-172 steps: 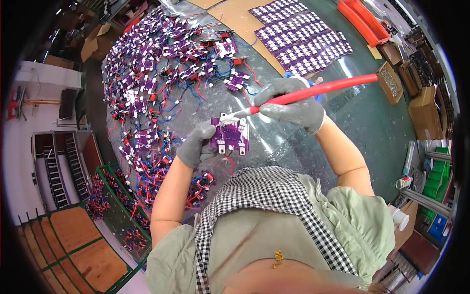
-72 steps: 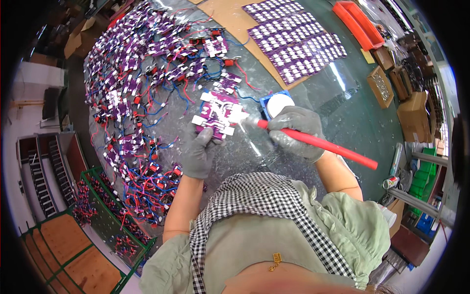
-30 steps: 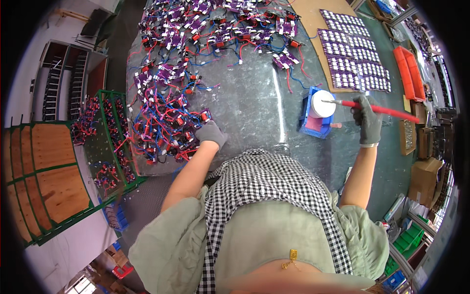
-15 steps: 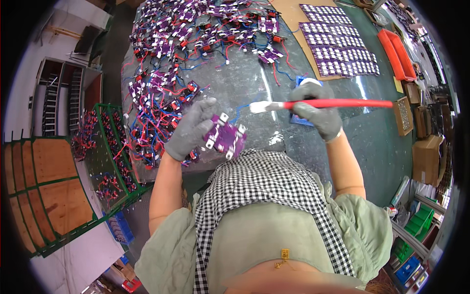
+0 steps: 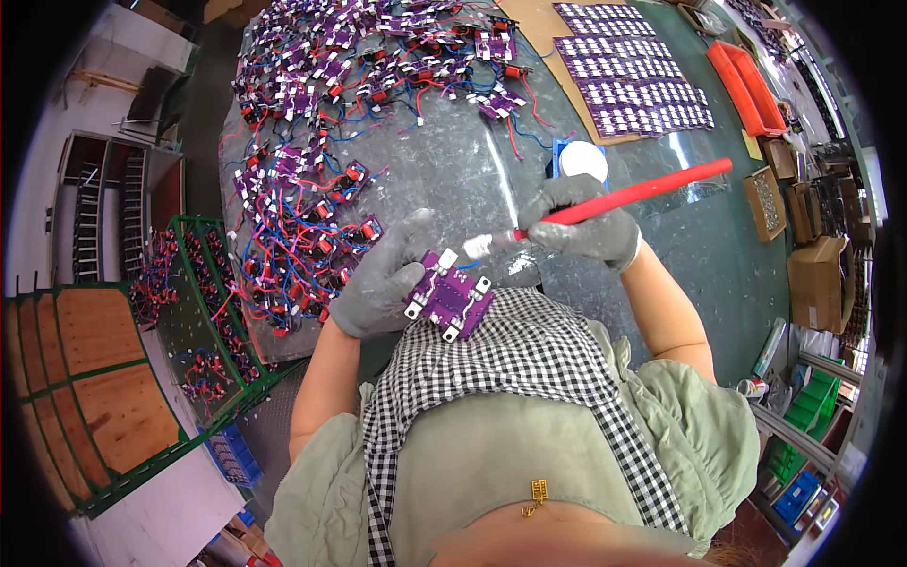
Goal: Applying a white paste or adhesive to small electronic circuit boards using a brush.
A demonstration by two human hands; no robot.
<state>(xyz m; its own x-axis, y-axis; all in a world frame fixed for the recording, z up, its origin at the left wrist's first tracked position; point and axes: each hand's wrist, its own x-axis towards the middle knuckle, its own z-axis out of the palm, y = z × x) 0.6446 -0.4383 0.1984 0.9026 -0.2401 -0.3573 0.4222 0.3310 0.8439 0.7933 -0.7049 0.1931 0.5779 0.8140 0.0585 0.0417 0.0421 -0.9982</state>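
Note:
In a grey glove, my left hand [image 5: 376, 285] grips a purple circuit board [image 5: 450, 299] by its left edge. White-silver metal tabs stick out at the board's corners, and a blue wire shows behind it. My right hand [image 5: 588, 229], also gloved in grey, is closed around a brush [image 5: 652, 195] with a long red handle. The brush's white bristles hang just past the board's upper edge; whether they touch it I cannot tell. Beyond my right hand stands a white round container [image 5: 583, 163] in a blue bin [image 5: 559, 151].
Wired purple boards [image 5: 302, 99] with red and blue leads are heaped along the table's left and far side. Rows of bare boards [image 5: 628, 71] lie on cardboard [image 5: 557, 57] at the far right. A red tray [image 5: 746, 90] and cardboard boxes [image 5: 818, 283] line the right.
My right hand has come left and nearer to me, and the brush now slants with its bristles down by the board. The board has shifted slightly right and nearer to me.

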